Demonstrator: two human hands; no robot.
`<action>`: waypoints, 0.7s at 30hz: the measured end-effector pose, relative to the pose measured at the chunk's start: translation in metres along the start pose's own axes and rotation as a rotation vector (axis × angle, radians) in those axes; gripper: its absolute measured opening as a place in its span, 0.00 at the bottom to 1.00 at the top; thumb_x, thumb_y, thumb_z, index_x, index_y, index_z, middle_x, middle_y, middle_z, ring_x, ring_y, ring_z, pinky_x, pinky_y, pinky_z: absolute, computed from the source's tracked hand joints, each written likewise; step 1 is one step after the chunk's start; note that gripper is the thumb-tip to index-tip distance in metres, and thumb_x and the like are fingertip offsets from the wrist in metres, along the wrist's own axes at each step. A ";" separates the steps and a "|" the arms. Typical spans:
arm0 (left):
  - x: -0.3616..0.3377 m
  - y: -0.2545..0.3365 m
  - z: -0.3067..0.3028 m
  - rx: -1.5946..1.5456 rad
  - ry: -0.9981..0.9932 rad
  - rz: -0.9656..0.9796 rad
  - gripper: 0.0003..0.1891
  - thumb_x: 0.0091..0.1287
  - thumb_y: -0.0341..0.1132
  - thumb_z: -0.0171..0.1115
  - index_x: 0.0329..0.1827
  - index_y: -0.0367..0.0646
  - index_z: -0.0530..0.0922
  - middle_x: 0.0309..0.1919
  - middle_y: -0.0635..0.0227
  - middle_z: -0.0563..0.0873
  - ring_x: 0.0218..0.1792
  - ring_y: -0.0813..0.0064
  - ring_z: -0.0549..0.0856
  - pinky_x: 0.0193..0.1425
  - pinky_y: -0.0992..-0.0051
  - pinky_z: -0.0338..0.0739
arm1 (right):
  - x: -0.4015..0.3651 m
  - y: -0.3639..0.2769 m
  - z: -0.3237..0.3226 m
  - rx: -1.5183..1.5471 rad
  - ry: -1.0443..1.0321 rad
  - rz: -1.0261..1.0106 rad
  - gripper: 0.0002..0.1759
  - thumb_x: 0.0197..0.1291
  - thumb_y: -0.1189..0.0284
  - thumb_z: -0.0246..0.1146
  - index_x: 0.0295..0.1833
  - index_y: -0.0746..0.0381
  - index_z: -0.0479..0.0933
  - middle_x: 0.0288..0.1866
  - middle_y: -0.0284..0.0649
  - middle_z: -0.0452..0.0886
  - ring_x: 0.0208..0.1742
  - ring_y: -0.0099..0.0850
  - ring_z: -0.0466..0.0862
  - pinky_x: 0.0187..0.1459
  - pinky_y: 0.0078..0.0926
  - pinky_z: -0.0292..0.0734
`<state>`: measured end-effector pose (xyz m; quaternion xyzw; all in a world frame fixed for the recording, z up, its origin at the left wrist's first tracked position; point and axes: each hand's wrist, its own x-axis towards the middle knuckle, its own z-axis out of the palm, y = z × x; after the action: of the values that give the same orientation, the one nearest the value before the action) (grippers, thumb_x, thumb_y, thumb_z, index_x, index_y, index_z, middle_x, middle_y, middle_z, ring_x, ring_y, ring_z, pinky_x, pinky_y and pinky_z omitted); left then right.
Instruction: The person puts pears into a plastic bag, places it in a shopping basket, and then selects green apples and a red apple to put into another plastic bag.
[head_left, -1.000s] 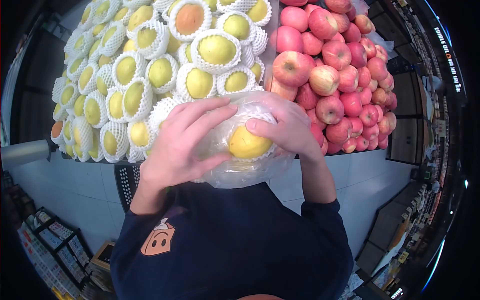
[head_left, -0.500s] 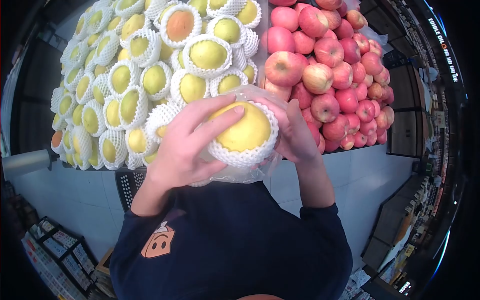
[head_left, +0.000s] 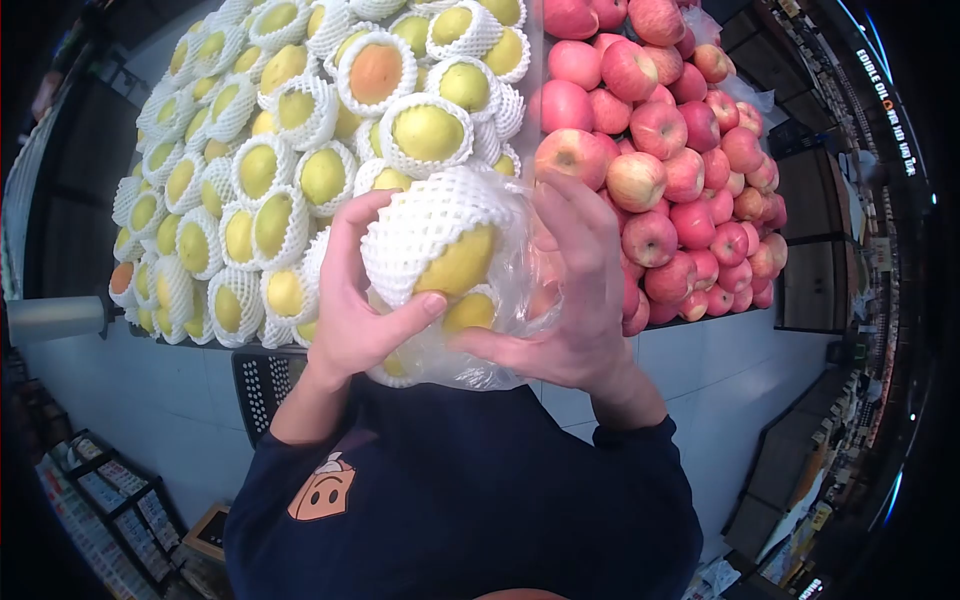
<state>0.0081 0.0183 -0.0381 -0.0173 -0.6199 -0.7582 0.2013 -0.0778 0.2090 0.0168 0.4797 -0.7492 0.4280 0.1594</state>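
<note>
In front of my chest, my left hand [head_left: 365, 310] grips a yellow pear [head_left: 462, 262] in a white foam net sleeve. Its thumb presses on the pear's lower side while the fingers curl round the left of the net. On the other side my right hand [head_left: 580, 290] is closed on a clear plastic bag [head_left: 515, 270], its thumb at the lower front and its fingers along the right side. The bag lies behind and beside the held pear. Through the film, a second yellow pear [head_left: 472, 312] shows just below it.
Netted yellow-green pears [head_left: 258, 172] are heaped on the left of the stand, with a few orange-toned ones among them. Red apples [head_left: 658, 110] fill the right side behind a clear divider [head_left: 535, 75]. A roll [head_left: 55, 322] sticks out at the left edge, and a black crate [head_left: 262, 385] stands below.
The netted pear has turned and shifted left, so its net now faces up. My left fingers have moved round to its side, my right hand has turned, and a pear below has come into view.
</note>
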 end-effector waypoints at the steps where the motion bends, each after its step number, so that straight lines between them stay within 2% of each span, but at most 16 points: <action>1: -0.004 0.000 0.003 0.084 -0.017 0.037 0.46 0.54 0.37 0.82 0.73 0.34 0.63 0.63 0.59 0.74 0.66 0.65 0.76 0.71 0.64 0.70 | 0.001 -0.002 0.009 -0.054 -0.029 -0.010 0.45 0.47 0.65 0.81 0.71 0.60 0.70 0.64 0.49 0.72 0.60 0.40 0.78 0.55 0.38 0.77; 3: -0.010 0.001 0.007 0.252 -0.050 0.112 0.50 0.51 0.40 0.85 0.73 0.34 0.63 0.62 0.59 0.73 0.67 0.64 0.75 0.71 0.63 0.70 | -0.003 0.003 0.019 -0.090 -0.044 -0.064 0.50 0.42 0.63 0.83 0.72 0.60 0.69 0.68 0.51 0.68 0.65 0.45 0.75 0.62 0.45 0.74; 4: -0.010 -0.002 0.005 0.417 -0.085 0.225 0.54 0.48 0.46 0.87 0.74 0.33 0.63 0.64 0.55 0.73 0.65 0.63 0.77 0.68 0.64 0.73 | -0.005 0.010 0.023 -0.071 -0.030 -0.109 0.53 0.40 0.63 0.84 0.73 0.60 0.67 0.69 0.52 0.68 0.66 0.47 0.74 0.64 0.47 0.71; 6: -0.011 -0.002 -0.005 0.312 -0.159 0.226 0.54 0.49 0.46 0.87 0.74 0.33 0.63 0.66 0.55 0.73 0.61 0.64 0.79 0.62 0.65 0.76 | -0.002 0.016 0.020 0.087 -0.038 -0.108 0.57 0.39 0.65 0.83 0.76 0.61 0.62 0.70 0.53 0.67 0.68 0.48 0.73 0.67 0.50 0.70; 9: -0.014 0.004 -0.002 0.218 -0.155 0.174 0.46 0.52 0.40 0.84 0.72 0.37 0.68 0.68 0.53 0.73 0.53 0.63 0.82 0.47 0.68 0.80 | 0.004 0.017 -0.002 0.466 -0.015 0.028 0.62 0.40 0.73 0.79 0.81 0.60 0.51 0.70 0.52 0.67 0.71 0.46 0.72 0.68 0.48 0.73; 11: -0.006 0.019 0.000 0.681 -0.170 0.269 0.42 0.52 0.37 0.82 0.71 0.41 0.70 0.67 0.54 0.74 0.49 0.62 0.83 0.43 0.68 0.80 | 0.020 0.015 -0.014 0.652 0.123 0.078 0.64 0.42 0.79 0.74 0.83 0.60 0.44 0.70 0.51 0.67 0.71 0.44 0.73 0.68 0.46 0.75; 12: -0.008 0.028 0.005 0.739 -0.163 0.142 0.32 0.55 0.27 0.74 0.66 0.44 0.76 0.61 0.56 0.79 0.44 0.60 0.85 0.43 0.69 0.81 | 0.028 0.023 -0.023 0.670 0.104 0.110 0.64 0.42 0.81 0.73 0.83 0.61 0.41 0.70 0.50 0.67 0.71 0.42 0.74 0.68 0.44 0.76; 13: -0.009 0.027 0.003 0.700 -0.261 0.110 0.30 0.54 0.25 0.71 0.63 0.43 0.78 0.59 0.57 0.81 0.44 0.61 0.85 0.44 0.69 0.81 | 0.038 0.035 -0.032 0.688 0.087 0.139 0.65 0.42 0.82 0.71 0.83 0.61 0.39 0.71 0.49 0.67 0.71 0.40 0.74 0.68 0.43 0.77; 15: -0.010 0.027 -0.004 0.624 -0.454 0.048 0.26 0.53 0.19 0.65 0.58 0.41 0.82 0.54 0.57 0.85 0.44 0.62 0.86 0.45 0.69 0.81 | 0.053 0.057 -0.035 0.698 0.060 0.209 0.63 0.42 0.81 0.72 0.82 0.62 0.42 0.70 0.49 0.68 0.69 0.40 0.76 0.68 0.42 0.77; 16: -0.011 0.026 -0.004 0.568 -0.479 0.096 0.24 0.52 0.18 0.62 0.55 0.41 0.83 0.53 0.58 0.85 0.43 0.63 0.86 0.44 0.69 0.81 | 0.060 0.069 -0.033 0.705 0.047 0.243 0.62 0.42 0.81 0.72 0.82 0.62 0.44 0.70 0.49 0.68 0.69 0.40 0.76 0.68 0.41 0.77; 18: -0.013 0.025 -0.004 0.458 -0.526 0.192 0.22 0.51 0.17 0.58 0.50 0.41 0.85 0.50 0.59 0.86 0.39 0.65 0.86 0.43 0.71 0.81 | 0.065 0.097 -0.020 0.386 -0.043 0.198 0.58 0.41 0.79 0.72 0.80 0.62 0.51 0.68 0.50 0.69 0.67 0.42 0.78 0.67 0.41 0.77; 21: -0.015 0.031 -0.006 0.372 -0.490 0.183 0.19 0.50 0.16 0.57 0.43 0.41 0.86 0.51 0.59 0.86 0.41 0.67 0.86 0.43 0.72 0.79 | 0.071 0.117 -0.003 -0.009 -0.158 0.173 0.52 0.41 0.74 0.72 0.76 0.61 0.60 0.67 0.51 0.71 0.67 0.45 0.77 0.67 0.42 0.75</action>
<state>0.0333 0.0124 -0.0148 -0.2177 -0.7739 -0.5838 0.1130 -0.2133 0.1910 0.0073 0.4446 -0.8001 0.3975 0.0644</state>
